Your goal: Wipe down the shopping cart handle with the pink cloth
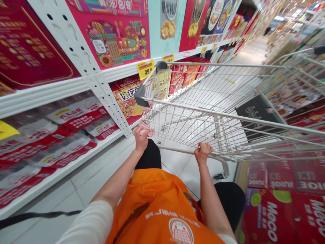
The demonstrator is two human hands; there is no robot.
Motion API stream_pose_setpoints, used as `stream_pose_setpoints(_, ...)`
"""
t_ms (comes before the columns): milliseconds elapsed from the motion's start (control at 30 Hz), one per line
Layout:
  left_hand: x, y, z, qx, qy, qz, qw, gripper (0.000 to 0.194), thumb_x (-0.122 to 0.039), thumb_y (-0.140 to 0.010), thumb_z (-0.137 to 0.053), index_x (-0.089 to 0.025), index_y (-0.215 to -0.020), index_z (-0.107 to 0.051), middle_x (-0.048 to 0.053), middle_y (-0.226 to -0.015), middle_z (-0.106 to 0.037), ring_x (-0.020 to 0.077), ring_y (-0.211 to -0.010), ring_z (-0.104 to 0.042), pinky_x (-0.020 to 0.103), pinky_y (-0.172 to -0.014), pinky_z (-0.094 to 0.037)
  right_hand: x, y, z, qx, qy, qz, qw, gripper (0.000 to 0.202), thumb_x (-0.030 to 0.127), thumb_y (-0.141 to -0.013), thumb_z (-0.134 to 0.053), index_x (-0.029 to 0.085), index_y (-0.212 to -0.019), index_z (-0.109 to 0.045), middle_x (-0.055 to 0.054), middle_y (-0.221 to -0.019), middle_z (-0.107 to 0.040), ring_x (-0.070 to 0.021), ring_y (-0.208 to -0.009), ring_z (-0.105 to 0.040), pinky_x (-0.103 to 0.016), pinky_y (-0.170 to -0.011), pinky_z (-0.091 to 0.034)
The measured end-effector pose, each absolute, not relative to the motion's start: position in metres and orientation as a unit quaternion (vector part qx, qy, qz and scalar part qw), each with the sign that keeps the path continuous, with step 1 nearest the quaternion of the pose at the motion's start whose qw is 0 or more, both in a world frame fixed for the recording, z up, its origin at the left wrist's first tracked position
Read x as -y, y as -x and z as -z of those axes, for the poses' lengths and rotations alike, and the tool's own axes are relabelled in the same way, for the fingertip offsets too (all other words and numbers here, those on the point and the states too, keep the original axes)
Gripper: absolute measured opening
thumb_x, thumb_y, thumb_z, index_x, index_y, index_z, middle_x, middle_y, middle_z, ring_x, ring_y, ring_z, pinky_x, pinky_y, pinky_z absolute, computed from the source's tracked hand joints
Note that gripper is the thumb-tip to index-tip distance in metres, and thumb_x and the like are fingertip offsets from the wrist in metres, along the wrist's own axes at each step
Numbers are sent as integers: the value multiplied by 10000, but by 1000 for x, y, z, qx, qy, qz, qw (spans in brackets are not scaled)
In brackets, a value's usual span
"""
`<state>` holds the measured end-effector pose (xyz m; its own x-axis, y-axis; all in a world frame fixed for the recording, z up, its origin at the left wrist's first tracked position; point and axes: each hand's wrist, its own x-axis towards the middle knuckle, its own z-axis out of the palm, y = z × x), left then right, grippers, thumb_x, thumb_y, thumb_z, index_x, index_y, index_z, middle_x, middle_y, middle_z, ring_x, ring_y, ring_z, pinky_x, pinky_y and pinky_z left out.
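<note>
A wire shopping cart (193,109) stands crosswise before me, its baskets seeming to run into each other toward the right. My left hand (140,138) is closed around a crumpled pink cloth (146,128) beside the cart's left end; whether it also grips the wire is hidden. Against the lower edge of the basket, my right hand (202,152) has its fingers curled around the wire. A dark sign panel (259,117) is fixed inside the cart at the right. I wear an orange apron (162,203).
Shelves with a white perforated post (86,57) line the left, holding boxed goods and red-wrapped bottle packs (76,113). Stacked red drink cartons (274,210) stand close on the right. A tiled aisle (254,51) runs away beyond the cart. A black strap (40,215) hangs at lower left.
</note>
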<state>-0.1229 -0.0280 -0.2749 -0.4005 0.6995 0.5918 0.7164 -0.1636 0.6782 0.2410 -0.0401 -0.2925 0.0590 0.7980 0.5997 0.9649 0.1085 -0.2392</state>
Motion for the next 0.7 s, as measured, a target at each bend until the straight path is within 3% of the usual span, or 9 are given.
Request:
stream_pose_setpoints(200, 33, 119, 283, 716, 366, 594, -20, 496, 15, -657, -468, -178, -1109, -538, 130, -1189, -418, 274, -1232, -458, 469, -1141, -352, 40, -241, 297, 660, 666, 135, 321, 219, 51, -606, -472, 212, -737, -542, -18, -676, -481, -230, -826, -465, -412, -851, -258)
stream_pose_setpoints(467, 52, 39, 286, 709, 374, 594, -68, 467, 28, -641, -465, -213, -1035, -529, 109, -1159, -410, 281, -1193, -487, 505, -1138, -351, 40, -246, 300, 655, 669, 133, 325, 221, 61, -585, -482, 215, -730, -546, -11, -665, -455, -220, -793, -441, -409, -844, -266)
stream_pose_setpoints(700, 33, 77, 272, 689, 260, 674, -58, 440, -139, -821, -567, -208, -1234, -434, 120, -1226, -505, 251, -1201, -510, 450, -1084, -422, 41, -258, 303, 668, 657, 137, 321, 231, 75, -589, -481, 210, -751, -577, -19, -684, -486, -225, -811, -457, -409, -850, -280)
